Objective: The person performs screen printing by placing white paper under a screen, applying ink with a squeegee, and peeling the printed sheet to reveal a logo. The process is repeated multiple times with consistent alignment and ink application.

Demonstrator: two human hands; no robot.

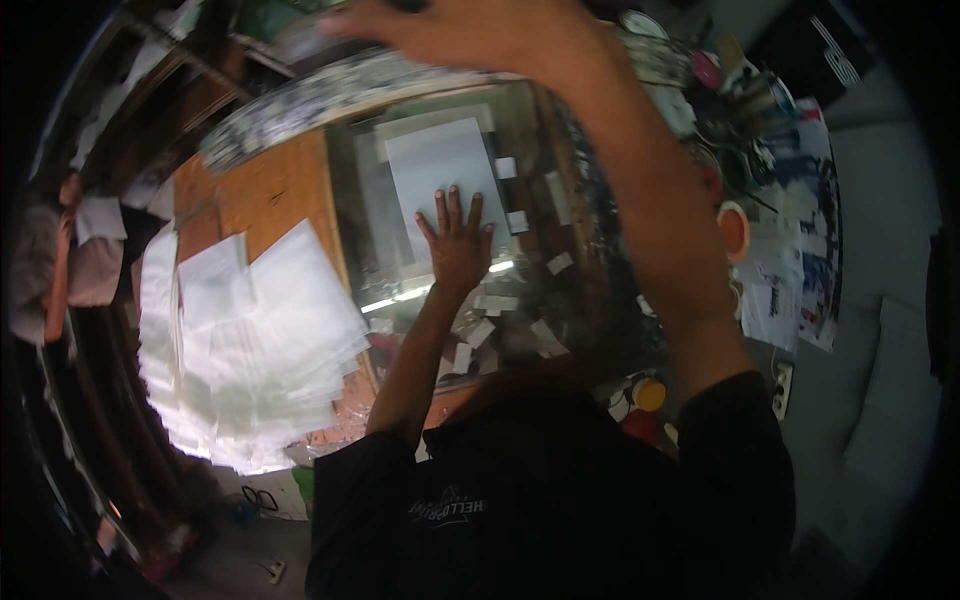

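Observation:
My left hand lies flat with fingers spread on the lower half of a pale rectangular sheet. The sheet rests on a glass-like work surface, with small white tabs along its right side. My right hand is raised at the upper edge of the view, above a long bar smeared with grey and white. One digit points left; the others are cut off or blurred, so I cannot tell whether it grips anything.
Fanned stacks of white sheets lie on a wooden board to the left. Several paper scraps are scattered near me. An orange-lined cup and cluttered containers stand at right. Another person's arm shows at far left.

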